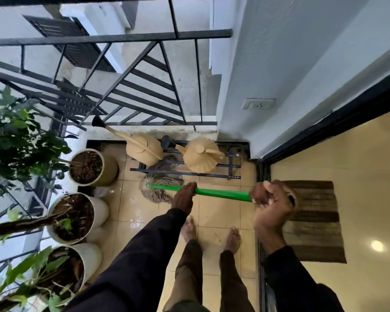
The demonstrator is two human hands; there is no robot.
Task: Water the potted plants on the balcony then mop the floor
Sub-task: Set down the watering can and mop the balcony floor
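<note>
A mop with a green handle (221,192) runs across the middle of the view, its stringy grey head (154,185) pressed on the wet tan tile floor (131,212). My left hand (184,198) grips the handle low down, close to the head. My right hand (271,203) is closed around the handle's upper end. Three potted plants line the left side: the far pot (92,167), the middle pot (77,218) and the near pot (70,271). Two beige watering cans (144,152) (202,155) stand at the far end of the balcony.
A black metal railing (113,86) encloses the balcony at the far and left sides. A low dark metal rack (212,175) lies under the right watering can. My bare feet (212,235) stand mid-floor. A striped doormat (313,221) lies inside the sliding-door track (261,244) on the right.
</note>
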